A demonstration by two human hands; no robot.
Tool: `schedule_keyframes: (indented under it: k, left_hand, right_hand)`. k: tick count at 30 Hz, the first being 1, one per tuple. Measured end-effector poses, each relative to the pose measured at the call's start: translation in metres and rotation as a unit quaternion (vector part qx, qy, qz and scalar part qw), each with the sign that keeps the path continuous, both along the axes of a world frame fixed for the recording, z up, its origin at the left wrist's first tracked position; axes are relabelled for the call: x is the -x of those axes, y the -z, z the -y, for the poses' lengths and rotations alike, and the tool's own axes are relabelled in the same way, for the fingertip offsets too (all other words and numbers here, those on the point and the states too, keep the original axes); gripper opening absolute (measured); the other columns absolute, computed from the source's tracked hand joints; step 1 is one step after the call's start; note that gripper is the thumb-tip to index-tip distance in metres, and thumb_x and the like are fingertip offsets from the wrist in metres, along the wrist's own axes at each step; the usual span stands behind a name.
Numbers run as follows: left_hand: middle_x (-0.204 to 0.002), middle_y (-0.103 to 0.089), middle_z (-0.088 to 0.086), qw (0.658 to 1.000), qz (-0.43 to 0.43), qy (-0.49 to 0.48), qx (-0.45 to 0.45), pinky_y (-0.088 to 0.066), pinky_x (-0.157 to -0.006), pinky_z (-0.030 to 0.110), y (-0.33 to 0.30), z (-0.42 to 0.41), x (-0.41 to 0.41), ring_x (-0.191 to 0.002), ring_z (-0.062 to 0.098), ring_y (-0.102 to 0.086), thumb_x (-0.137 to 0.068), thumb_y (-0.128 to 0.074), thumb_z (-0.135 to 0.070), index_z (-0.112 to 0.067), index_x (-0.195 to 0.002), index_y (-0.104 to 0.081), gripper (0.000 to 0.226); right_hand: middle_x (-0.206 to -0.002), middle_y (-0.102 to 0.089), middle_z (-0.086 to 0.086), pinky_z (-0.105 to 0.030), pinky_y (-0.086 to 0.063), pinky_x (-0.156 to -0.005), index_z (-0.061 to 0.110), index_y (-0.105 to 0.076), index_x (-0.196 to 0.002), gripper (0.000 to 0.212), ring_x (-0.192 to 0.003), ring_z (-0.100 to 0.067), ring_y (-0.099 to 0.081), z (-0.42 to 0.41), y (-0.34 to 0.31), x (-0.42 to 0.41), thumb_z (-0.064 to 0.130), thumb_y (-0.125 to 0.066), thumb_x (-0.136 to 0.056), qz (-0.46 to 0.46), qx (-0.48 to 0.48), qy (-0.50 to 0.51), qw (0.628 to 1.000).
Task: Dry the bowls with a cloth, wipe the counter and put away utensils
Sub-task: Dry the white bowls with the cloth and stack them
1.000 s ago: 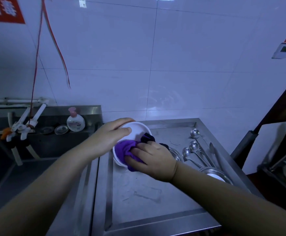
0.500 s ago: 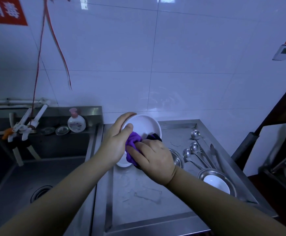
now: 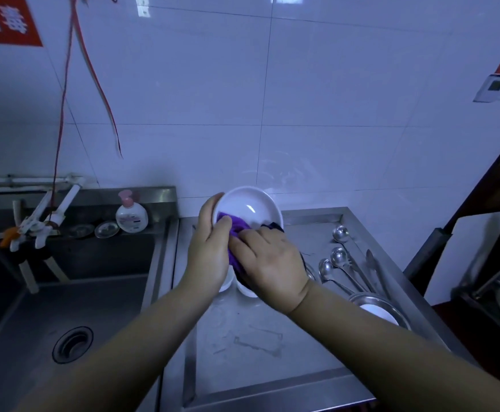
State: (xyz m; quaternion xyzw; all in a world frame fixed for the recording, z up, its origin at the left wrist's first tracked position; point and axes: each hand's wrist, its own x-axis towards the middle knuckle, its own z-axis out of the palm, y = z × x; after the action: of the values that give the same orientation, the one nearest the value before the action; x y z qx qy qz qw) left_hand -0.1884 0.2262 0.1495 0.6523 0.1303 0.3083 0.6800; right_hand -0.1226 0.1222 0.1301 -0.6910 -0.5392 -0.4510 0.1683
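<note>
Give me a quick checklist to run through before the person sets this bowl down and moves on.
1. Bowl firmly held: ok, the left hand grips its rim, tilted above the counter.
2. Cloth in contact: ok, the right hand presses it inside the bowl.
3. Bowl fully dry: cannot tell.
4. Room to set it down: ok, bare counter lies near the front edge.
5. Utensils put away: not ok, ladles lie on the counter.
6. Counter wiped: not ok, streaks show.
</note>
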Motion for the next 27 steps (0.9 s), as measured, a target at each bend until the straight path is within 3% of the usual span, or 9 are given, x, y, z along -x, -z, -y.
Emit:
schedule_keyframes:
  k: [3,6,12,15,18,21,27]
  left_hand:
    - [-0.104,-0.065,-0.018,0.998,-0.021,0.012,-0.060,-0.047,-0.081,0.024,0.004,-0.004,0.003,-0.096,0.004,-0.061,-0.082,-0.043,-0.031,-0.046,-0.111,-0.057,0.036]
    - [-0.102,-0.066,-0.022,0.991,-0.046,0.047,-0.117,-0.047,-0.083,0.025,0.000,-0.009,0.007,-0.090,0.004,-0.059,-0.080,-0.042,-0.027,-0.047,-0.109,-0.059,0.039]
    - [-0.110,-0.068,-0.002,0.957,-0.160,0.192,-0.150,-0.045,-0.094,0.032,-0.031,-0.023,0.009,-0.107,0.016,-0.060,-0.067,-0.048,-0.020,-0.023,-0.113,-0.064,0.049]
    - [-0.108,-0.070,0.000,0.980,-0.101,0.146,-0.090,-0.050,-0.092,0.034,-0.030,-0.017,0.009,-0.104,0.018,-0.063,-0.070,-0.052,-0.020,-0.020,-0.116,-0.064,0.047]
    - [-0.100,-0.070,-0.009,0.998,-0.007,0.065,-0.017,-0.052,-0.077,0.022,-0.012,0.005,0.010,-0.094,0.008,-0.065,-0.078,-0.056,-0.013,-0.023,-0.123,-0.055,0.046]
    - [-0.106,-0.064,-0.015,1.000,0.028,-0.004,-0.009,-0.049,-0.076,0.012,0.000,0.018,0.009,-0.097,0.002,-0.062,-0.083,-0.047,-0.025,-0.034,-0.123,-0.050,0.041]
    - [-0.103,-0.065,-0.017,0.995,0.003,0.052,-0.091,-0.046,-0.074,0.010,-0.002,0.002,0.015,-0.092,-0.001,-0.060,-0.078,-0.042,-0.020,-0.037,-0.112,-0.058,0.041]
  right_hand:
    - [-0.074,-0.062,-0.007,-0.035,-0.046,-0.056,0.008,-0.067,-0.101,0.023,-0.060,-0.026,-0.053,0.010,0.009,-0.001,0.004,-0.069,-0.079,0.016,0.007,-0.037,0.999]
    - [-0.077,-0.066,-0.006,-0.033,-0.049,-0.058,0.009,-0.055,-0.107,0.025,-0.062,-0.024,-0.058,0.025,0.009,-0.013,0.002,-0.062,-0.084,0.088,0.044,-0.098,0.990]
    - [-0.077,-0.068,-0.002,-0.031,-0.049,-0.058,0.014,-0.056,-0.100,0.022,-0.065,-0.022,-0.062,0.040,-0.011,-0.039,0.008,-0.067,-0.081,0.200,0.155,-0.204,0.946]
    - [-0.074,-0.066,-0.006,-0.032,-0.048,-0.056,0.010,-0.064,-0.094,0.013,-0.061,-0.025,-0.060,0.035,-0.014,-0.037,0.003,-0.064,-0.082,0.160,0.128,-0.169,0.964]
    - [-0.071,-0.063,-0.009,-0.034,-0.047,-0.054,0.004,-0.071,-0.091,0.010,-0.057,-0.027,-0.056,0.023,-0.013,-0.021,0.004,-0.065,-0.083,0.068,0.038,-0.065,0.995]
    - [-0.071,-0.061,-0.009,-0.036,-0.047,-0.054,0.004,-0.071,-0.093,0.015,-0.058,-0.027,-0.054,0.015,-0.007,-0.005,0.001,-0.062,-0.082,0.022,0.002,-0.043,0.999]
    - [-0.073,-0.066,-0.005,-0.032,-0.048,-0.055,0.009,-0.054,-0.103,0.023,-0.060,-0.024,-0.059,0.031,0.002,-0.012,0.002,-0.062,-0.083,0.118,0.038,-0.116,0.986]
